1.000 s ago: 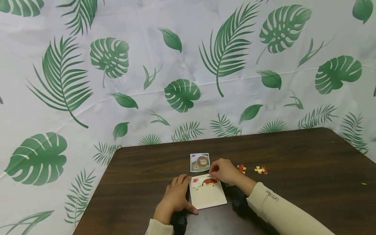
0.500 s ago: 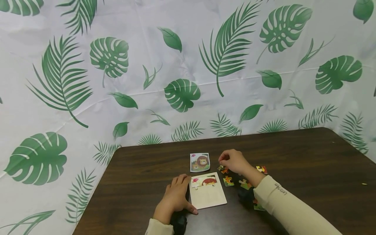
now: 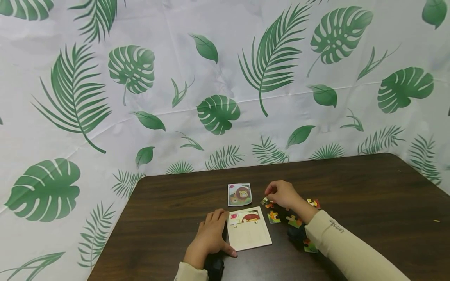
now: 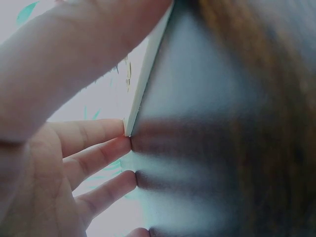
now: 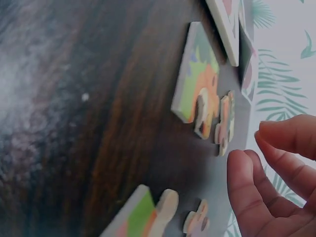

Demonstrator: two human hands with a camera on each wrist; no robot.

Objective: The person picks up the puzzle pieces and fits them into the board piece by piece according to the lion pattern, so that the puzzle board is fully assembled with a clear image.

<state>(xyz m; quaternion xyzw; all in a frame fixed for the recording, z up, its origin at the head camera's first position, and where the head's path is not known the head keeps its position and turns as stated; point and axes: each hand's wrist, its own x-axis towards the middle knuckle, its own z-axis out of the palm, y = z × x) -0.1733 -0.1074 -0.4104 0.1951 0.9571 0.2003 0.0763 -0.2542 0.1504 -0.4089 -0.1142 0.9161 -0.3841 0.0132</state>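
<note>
1. We see a wooden puzzle tray [image 3: 251, 236] lying flat on the dark wood-grain counter [image 3: 175, 210], between the 2 hands and towards the near side.
2. Along the tray's far edge we find a strip of puzzle pieces [image 3: 249, 217], with a pink flower at its left end and a reddish-brown mane to the right; the tray's near part shows bare pale wood.
3. Our left hand [image 3: 209, 231] rests at the tray's left side, fingers spread apart: fingertips touch the far left corner, and the thumb reaches to the near left corner.
4. Our right hand [image 3: 284, 194] is to the right of the tray and farther off, thumb and fingers bent, with a gap between their tips in the right wrist view.
5. Its fingertips are just beside the far left loose piece [image 3: 266, 202]; we cannot tell whether they touch it.
6. Nearer to us lies a green-and-orange piece [image 3: 274, 217], close to the tray's right edge.
7. Farther right we see a red-and-yellow piece [image 3: 314, 203], and on the near side a green piece [image 3: 311, 247], partly hidden by the right wrist's black camera [image 3: 297, 233].
8. Just beyond the tray lies a lion picture card [image 3: 240, 194].
9. Behind the counter hangs a leaf-print cloth [image 3: 225, 70].
</note>
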